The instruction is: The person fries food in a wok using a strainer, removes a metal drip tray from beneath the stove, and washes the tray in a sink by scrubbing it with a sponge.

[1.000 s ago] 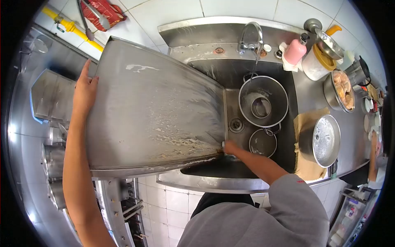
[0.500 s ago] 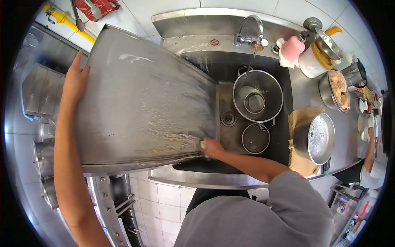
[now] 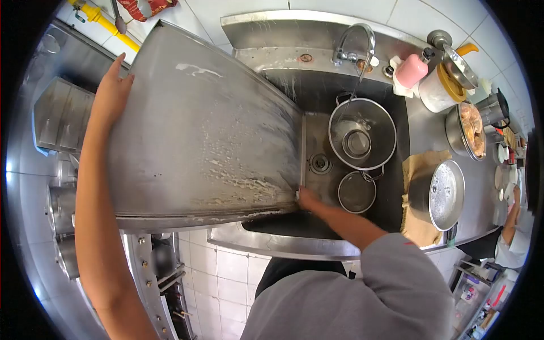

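A large metal sheet (image 3: 170, 136) with a raised rim slants over the left of the sink, its right end down in the basin. Streaks of foam cover its lower right part. My left hand (image 3: 113, 93) holds its left edge, thumb and forefinger apart at the rim, the other fingers mostly hidden. At the sheet's lower right corner, my right hand (image 3: 309, 199) is closed around a small white thing, mostly hidden and maybe a scrubbing pad. Just right of that hand stand a big pot (image 3: 362, 134) with a smaller round vessel inside and a round strainer-like pan (image 3: 357, 192).
Water runs from the curved tap (image 3: 369, 42) towards the pot. On the right counter are a pink pump bottle (image 3: 412, 71), a white tub (image 3: 436, 90), a bowl of food (image 3: 471, 127) and a tilted metal bowl (image 3: 446, 195) on a brown cloth (image 3: 416, 218). Another person's arm (image 3: 511, 218) shows far right.
My right hand has slid slightly right along the sheet to its corner. My left hand stays at the left edge. The whole view has shifted a little.
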Motion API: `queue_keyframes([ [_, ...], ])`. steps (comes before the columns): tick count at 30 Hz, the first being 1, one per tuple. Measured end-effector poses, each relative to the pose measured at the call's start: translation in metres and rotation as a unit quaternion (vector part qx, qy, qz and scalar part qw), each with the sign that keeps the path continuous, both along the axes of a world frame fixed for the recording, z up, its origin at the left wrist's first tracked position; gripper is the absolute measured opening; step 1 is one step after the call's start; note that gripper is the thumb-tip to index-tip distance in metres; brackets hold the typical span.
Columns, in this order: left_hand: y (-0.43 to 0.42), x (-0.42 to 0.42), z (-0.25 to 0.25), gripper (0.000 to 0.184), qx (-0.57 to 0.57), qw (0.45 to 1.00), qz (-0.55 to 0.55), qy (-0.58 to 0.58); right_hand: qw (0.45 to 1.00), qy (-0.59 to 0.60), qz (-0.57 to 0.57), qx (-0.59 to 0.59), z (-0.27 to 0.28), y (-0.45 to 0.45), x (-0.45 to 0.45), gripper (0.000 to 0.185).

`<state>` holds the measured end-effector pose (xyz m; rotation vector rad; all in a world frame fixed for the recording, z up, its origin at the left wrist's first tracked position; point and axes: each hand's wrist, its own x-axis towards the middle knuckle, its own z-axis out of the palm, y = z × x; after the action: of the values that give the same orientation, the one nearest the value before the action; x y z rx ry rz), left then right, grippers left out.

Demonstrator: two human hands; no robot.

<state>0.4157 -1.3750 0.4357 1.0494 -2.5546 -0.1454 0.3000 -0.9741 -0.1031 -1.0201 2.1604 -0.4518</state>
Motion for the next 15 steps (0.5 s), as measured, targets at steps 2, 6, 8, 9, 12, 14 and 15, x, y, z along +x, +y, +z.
queue_keyframes([
  [2,-0.005,0.003,0.001,0.056,0.027,0.998,0.045,-0.03,0.999,-0.011,0.012,0.037,0.007,-0.015,-0.011,0.035],
  [6,-0.013,0.002,-0.001,0.056,0.0,1.0,-0.002,0.005,0.991,-0.084,0.103,0.029,0.119,-0.027,-0.001,0.029],
  [8,-0.004,0.001,-0.001,0.056,0.003,1.0,-0.002,0.012,0.967,-0.225,0.071,-0.099,0.172,-0.05,0.018,0.028],
  [9,-0.004,-0.001,-0.002,0.055,0.025,0.999,0.02,0.001,0.952,-0.248,0.088,-0.153,0.227,-0.068,0.028,0.03],
  [12,-0.01,0.007,-0.016,0.055,0.033,0.998,0.042,-0.018,0.938,-0.25,0.111,-0.213,0.262,-0.08,0.04,0.033],
  [14,-0.015,0.013,-0.034,0.054,0.016,0.998,0.049,-0.018,0.948,-0.214,0.11,-0.21,0.235,-0.067,0.036,0.034],
  [15,-0.012,0.014,-0.04,0.054,0.019,0.999,0.047,-0.016,0.949,-0.211,0.108,-0.207,0.21,-0.056,0.033,0.034],
])
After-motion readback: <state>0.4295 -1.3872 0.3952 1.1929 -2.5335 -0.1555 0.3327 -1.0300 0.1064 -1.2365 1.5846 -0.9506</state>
